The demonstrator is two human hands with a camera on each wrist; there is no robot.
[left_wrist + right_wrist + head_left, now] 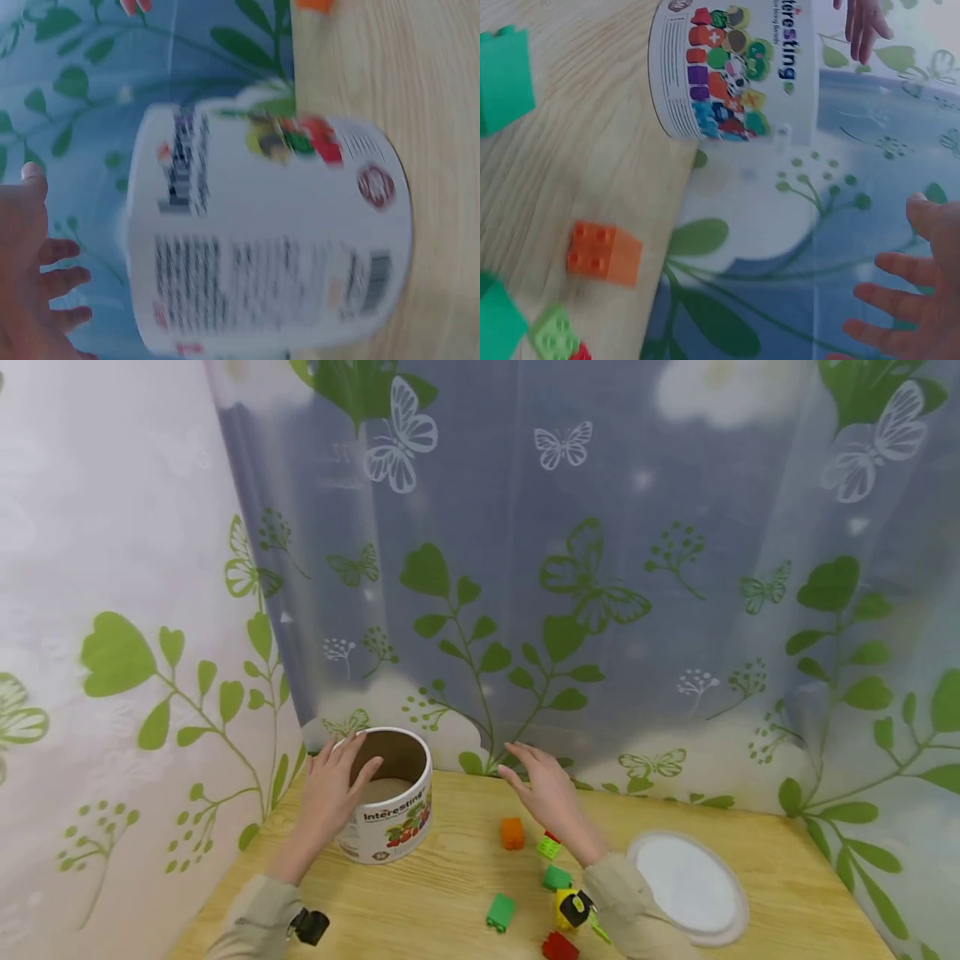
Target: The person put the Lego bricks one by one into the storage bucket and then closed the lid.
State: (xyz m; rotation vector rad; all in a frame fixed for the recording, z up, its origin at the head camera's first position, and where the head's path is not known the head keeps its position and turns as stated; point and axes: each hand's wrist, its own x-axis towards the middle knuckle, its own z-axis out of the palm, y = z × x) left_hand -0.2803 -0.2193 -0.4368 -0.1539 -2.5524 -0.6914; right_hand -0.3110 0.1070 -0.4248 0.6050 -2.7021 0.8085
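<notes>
A white cardboard tub (pixel 408 814) printed with fruit stands upright at the table's left, its top uncovered. My left hand (pixel 328 789) hovers by its left rim with fingers spread, though whether it touches cannot be told from the head view. In the left wrist view this hand (pixel 34 281) appears apart from the tub (pixel 262 232). Over the table's back edge, my right hand (pixel 550 793) is raised with loosely extended fingers, holding nothing. Nearest below it lie an orange toy block (pixel 512 833) and a lime green block (pixel 549 847) with a red piece beside it.
Toward the front are green blocks (pixel 500 912), a yellow block (pixel 564 917) partly behind the right wrist camera, and a red block (pixel 560 946). A round white lid (pixel 690 885) lies right of the right forearm. Leaf-patterned curtain (pixel 495 568) hangs behind the wooden table (pixel 450 893).
</notes>
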